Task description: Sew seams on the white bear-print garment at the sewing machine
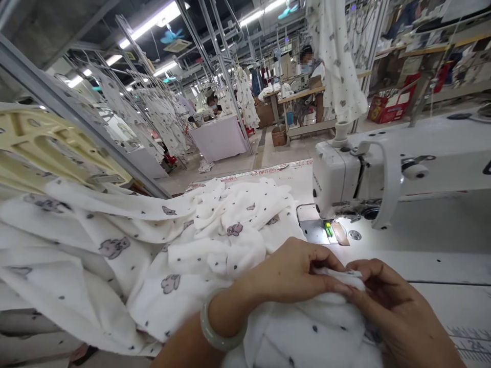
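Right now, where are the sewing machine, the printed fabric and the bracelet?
sewing machine (337, 179), head view, on its head casing.
printed fabric (184, 255), head view, on the bunched middle.
bracelet (218, 335), head view, on the band's front.

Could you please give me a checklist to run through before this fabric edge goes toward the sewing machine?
1. Both hands on the edge: left hand and right hand pinch the white printed fabric between them. Ok.
2. Edge folded evenly: the fingers cover it. Cannot tell.
3. Edge at the presser foot: it lies well short of it, near the table front. Not ok.
4. Plate under the sewing machine free of cloth: lit and bare. Ok.
5. Loose fabric out of the way: bunched to the left, close to the plate. Cannot tell.
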Demonstrator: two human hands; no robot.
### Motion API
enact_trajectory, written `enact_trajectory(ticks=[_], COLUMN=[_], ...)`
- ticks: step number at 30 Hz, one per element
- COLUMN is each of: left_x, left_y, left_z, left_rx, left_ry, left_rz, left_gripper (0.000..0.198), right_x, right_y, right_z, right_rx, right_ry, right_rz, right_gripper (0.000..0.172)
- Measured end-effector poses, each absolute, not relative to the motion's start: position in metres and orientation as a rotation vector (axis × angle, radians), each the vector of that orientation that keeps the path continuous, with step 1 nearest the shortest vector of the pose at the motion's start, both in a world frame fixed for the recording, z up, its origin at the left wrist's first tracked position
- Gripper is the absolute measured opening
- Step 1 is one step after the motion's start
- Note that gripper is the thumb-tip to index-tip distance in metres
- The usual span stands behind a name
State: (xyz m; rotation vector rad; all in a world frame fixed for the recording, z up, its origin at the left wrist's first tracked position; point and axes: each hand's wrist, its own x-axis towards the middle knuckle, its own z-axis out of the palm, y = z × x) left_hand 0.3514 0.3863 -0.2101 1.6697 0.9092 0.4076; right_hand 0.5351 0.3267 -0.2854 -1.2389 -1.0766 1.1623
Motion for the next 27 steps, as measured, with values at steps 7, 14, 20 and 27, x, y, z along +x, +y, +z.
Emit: enact_trajectory(ticks=[7,14,20,27], left_x=[0.351,0.353,0.355,0.358], left_y=[0.39,0.389,0.392,0.391], left_z=[-0.219,-0.218,-0.222,-0.219], left_rx=[1.567,1.649,1.559,1.559], left_ry=[0.919,0.914,0.931,0.987], left_rz=[0.424,0.457,0.473,0.506], left_gripper=[0.028,0.018,0.02,0.016], right_x=[0.543,0.541,0.542,0.542], right_y=[0.326,0.325,0.326,0.325], right_z=[-0.277,-0.266,-0.266,-0.266], right_rx=[-1.126,-1.304,-1.327,-1.348], right_ry=[-1.082,-1.046,-1.055,-1.005], right_rz=[1.448,1.41,1.357,1.352], right_gripper=[0.041,0.042,0.043,0.039])
